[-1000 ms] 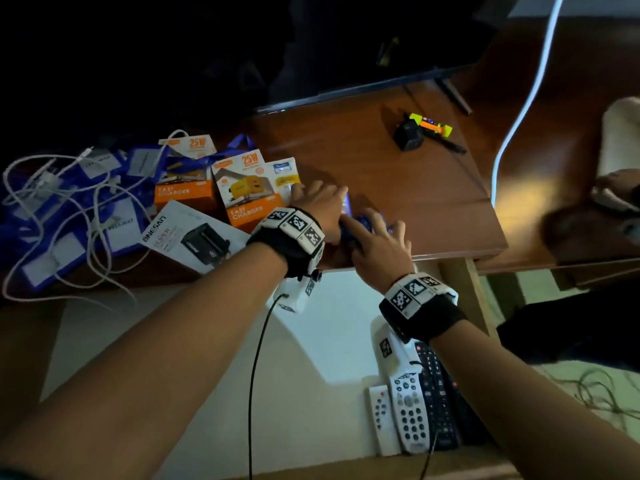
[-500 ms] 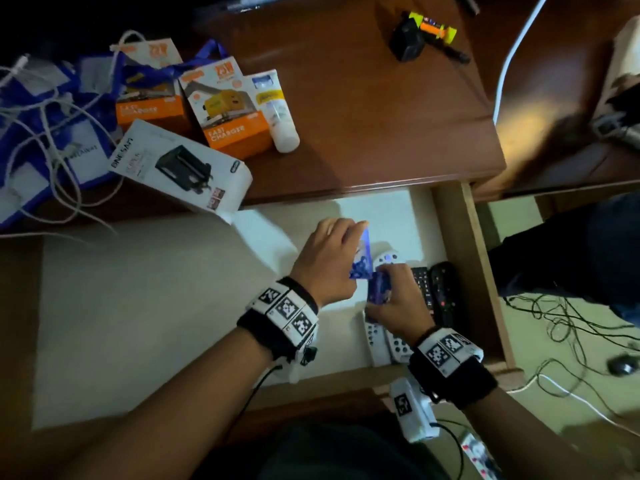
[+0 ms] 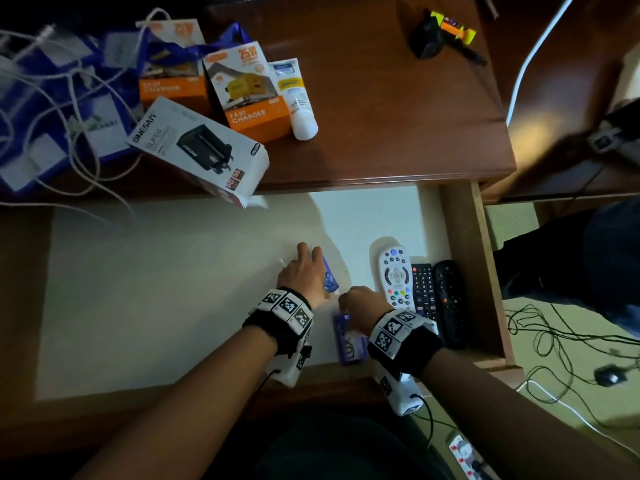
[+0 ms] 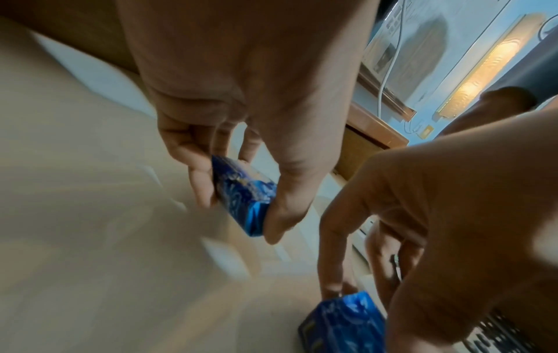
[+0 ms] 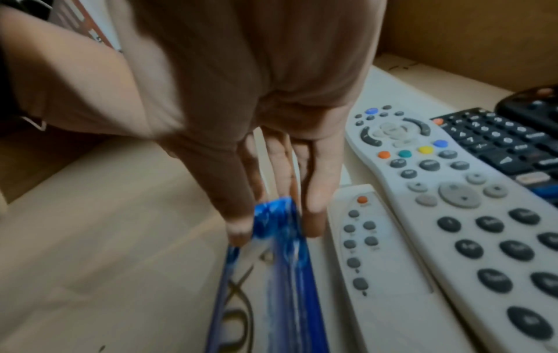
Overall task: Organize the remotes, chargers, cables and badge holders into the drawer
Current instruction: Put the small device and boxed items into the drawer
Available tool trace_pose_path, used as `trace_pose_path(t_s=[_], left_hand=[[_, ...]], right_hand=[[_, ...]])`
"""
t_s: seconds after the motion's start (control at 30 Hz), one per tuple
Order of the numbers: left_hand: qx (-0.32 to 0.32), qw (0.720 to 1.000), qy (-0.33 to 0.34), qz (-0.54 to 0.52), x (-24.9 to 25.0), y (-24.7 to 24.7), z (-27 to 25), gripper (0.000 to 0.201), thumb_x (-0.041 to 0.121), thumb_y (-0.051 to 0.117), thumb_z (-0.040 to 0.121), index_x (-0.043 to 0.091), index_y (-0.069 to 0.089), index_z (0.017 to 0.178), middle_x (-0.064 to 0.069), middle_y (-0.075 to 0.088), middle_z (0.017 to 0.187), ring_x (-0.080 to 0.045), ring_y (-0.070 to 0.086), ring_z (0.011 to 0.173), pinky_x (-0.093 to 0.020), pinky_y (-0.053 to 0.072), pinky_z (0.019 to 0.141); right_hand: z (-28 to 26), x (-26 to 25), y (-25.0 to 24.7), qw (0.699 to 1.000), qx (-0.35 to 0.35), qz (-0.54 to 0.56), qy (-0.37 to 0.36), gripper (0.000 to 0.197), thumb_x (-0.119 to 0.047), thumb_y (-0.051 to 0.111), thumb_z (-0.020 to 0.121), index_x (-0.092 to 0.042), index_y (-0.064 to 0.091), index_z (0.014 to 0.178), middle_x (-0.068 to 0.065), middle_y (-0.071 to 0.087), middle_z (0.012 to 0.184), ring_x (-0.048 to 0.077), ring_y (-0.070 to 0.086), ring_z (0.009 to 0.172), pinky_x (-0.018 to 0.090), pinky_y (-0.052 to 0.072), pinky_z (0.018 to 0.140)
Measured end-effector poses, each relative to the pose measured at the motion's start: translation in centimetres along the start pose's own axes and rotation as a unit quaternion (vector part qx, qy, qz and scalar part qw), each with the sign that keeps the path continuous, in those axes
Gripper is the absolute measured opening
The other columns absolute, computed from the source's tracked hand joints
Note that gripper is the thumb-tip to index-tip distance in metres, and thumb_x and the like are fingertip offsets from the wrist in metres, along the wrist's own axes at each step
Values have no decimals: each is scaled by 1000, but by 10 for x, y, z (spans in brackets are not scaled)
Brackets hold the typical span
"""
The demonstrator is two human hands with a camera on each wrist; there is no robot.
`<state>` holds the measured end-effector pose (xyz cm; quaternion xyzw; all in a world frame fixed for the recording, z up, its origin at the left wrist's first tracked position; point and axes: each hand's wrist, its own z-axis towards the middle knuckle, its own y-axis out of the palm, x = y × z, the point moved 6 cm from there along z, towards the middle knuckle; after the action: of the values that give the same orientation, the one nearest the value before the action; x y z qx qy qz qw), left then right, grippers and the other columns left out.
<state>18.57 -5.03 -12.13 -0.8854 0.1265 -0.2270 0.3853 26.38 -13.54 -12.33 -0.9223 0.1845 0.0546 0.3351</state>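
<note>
Drawer [image 3: 464, 271] placement is underway: the left hand [image 3: 300, 274] pinches one blue packet [image 4: 244, 198] above the floor, the right hand [image 3: 360, 306] grips another blue packet [image 5: 283, 274] beside the small white remote [image 5: 371, 250]. Next, I'd judge, set both flat and release.

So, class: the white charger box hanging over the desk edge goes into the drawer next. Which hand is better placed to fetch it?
Probably the left. The left hand lies nearer the white charger box; the right hand works beside the remotes. Both hold blue packets, so it must release first.
</note>
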Motion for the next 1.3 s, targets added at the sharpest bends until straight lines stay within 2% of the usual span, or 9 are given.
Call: trace_pose_path(t_s=[0.17,0.33,0.53,0.63,0.73,0.87,1.03,1.2,1.3], left_hand=[[5,1000,2,-27,3,9,0,73,26,77,72,10,32,128,-13,29,128,-36,60,96,-40,52,80],[-32,997,49,-57,14,24,0,72,18,78,70,12,34,128,-10,29,124,-35,61,91,-38,53,81],[-54,978,113,-165,22,34,-7,82,19,69,72,19,29,144,-4,40,139,-27,49,122,-39,43,99],[-42,985,35,-165,10,37,-11,83,27,68,75,19,25,145,-9,41,139,-30,49,121,-38,40,101],[-111,984,-41,-136,2,48,-19,77,32,70,78,11,30,141,-16,53,128,-34,55,115,-38,45,94],[-187,968,-50,-161,11,64,-31,74,20,74,72,12,38,136,-16,65,112,-29,65,98,-38,54,85],[-178,963,-67,-192,20,63,-34,80,19,78,71,11,36,138,-15,58,124,-28,59,109,-33,51,87],[-170,958,-86,-215,24,65,-39,90,22,80,70,13,29,143,-14,52,133,-27,52,118,-33,47,95],[-154,953,-103,-241,24,65,-41,86,18,78,73,16,29,143,-13,53,131,-24,57,108,-28,50,83]], right_hand=[[-5,12,-8,1000,-9,18,16,26,-16,62,85,-16,66,111,10,62,117,27,60,106,36,51,91],[-5,36,-29,985,85,140,56,21,-21,62,85,-11,67,103,12,68,108,25,62,99,31,50,86],[7,41,-38,975,150,159,40,56,-15,60,84,-24,44,136,8,47,133,27,49,119,35,40,98],[19,35,-33,986,120,117,0,65,-12,61,81,-29,40,140,4,35,146,32,39,128,40,35,107],[27,29,-28,994,70,82,-28,56,-11,60,81,-23,48,135,4,42,142,33,41,127,42,36,107],[23,29,-25,994,47,85,-49,50,-8,55,83,-17,52,132,11,51,133,32,49,121,37,41,100],[19,36,-28,993,34,92,-67,43,-6,55,85,-10,54,127,13,59,126,29,56,114,37,46,96],[15,38,-26,992,12,96,-82,52,-5,52,87,-10,42,138,14,51,135,29,52,120,33,43,96],[12,37,-25,989,22,105,-102,51,-4,51,84,-6,45,135,17,51,130,30,51,118,35,43,93]])
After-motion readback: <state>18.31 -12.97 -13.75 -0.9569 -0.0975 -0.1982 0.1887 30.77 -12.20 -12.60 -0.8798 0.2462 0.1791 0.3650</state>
